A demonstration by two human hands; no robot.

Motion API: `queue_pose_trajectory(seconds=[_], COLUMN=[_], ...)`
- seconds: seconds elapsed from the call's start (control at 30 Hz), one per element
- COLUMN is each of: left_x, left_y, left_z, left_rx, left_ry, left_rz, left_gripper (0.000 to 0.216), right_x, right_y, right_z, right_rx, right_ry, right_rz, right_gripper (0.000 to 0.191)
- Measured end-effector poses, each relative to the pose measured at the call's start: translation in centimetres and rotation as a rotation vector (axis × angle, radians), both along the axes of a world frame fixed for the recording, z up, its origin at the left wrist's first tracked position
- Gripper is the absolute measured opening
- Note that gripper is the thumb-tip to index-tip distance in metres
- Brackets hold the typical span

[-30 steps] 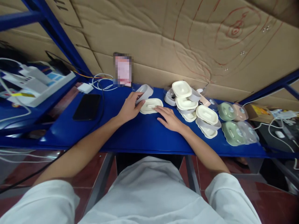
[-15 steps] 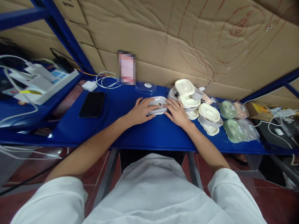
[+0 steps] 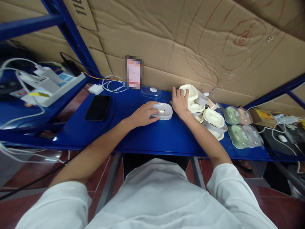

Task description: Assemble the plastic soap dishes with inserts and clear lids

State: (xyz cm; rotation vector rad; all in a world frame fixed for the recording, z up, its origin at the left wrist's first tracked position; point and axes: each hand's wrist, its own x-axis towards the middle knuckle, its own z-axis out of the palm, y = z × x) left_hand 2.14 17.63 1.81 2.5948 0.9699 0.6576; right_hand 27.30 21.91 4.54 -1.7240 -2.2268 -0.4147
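On the blue table, a pale grey oval soap dish [image 3: 166, 109] lies in front of me, with a dark spot and a small light piece in its middle. My left hand [image 3: 145, 114] grips its left end, fingers over the rim and thumb along the near side. My right hand [image 3: 179, 101] is off the dish, at the left side of a pile of cream soap dishes [image 3: 196, 95]. Its fingers are spread and reach up beside the top cream piece; whether they touch it I cannot tell. The hand hides what lies behind it.
A clear lid [image 3: 151, 92] with a round label lies behind the dish, near a propped phone [image 3: 133, 72]. More cream pieces [image 3: 213, 118] and green lidded boxes [image 3: 238, 136] sit at right. A black phone [image 3: 97, 108], cables and a power strip [image 3: 64, 90] are at left.
My right hand has left the grey dish and moved up and back to the cream pile. My left hand stays on the dish. The view has shifted slightly.
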Motion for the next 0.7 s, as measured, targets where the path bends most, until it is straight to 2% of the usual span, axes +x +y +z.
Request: queue_pose_trajectory(seconds=[0.13,0.27,0.4,0.47,0.53,0.7], left_x=[-0.3,-0.6,-0.7,-0.7,-0.7,-1.0], left_y=[0.6,1.3,1.9,2.1,2.2,2.3], left_z=[-0.3,-0.6,-0.9,-1.0,-1.1,-0.7], left_rx=[-0.067,-0.153,-0.227,-0.254,-0.266,-0.276], left_ry=[-0.092,-0.188,-0.246,-0.253,-0.255,-0.239], left_rz=[0.035,0.034,-0.028,-0.059,-0.081,-0.071], left_gripper=[0.041,0.084,0.111,0.115,0.116,0.110], right_x=[0.4,2.8,4.1,3.9,3.5,2.6], right_y=[-0.3,-3.4,-7.5,-8.9,-9.5,-9.2], right_z=[0.5,0.8,-0.4,-1.2,-1.7,-1.6], right_rx=[0.028,0.029,-0.083,-0.128,-0.112,-0.076], right_ry=[0.029,0.027,-0.008,-0.018,-0.017,0.056], right_rz=[0.065,0.276,0.507,0.530,0.492,0.519], right_gripper=[0.050,0.051,0.055,0.054,0.049,0.059])
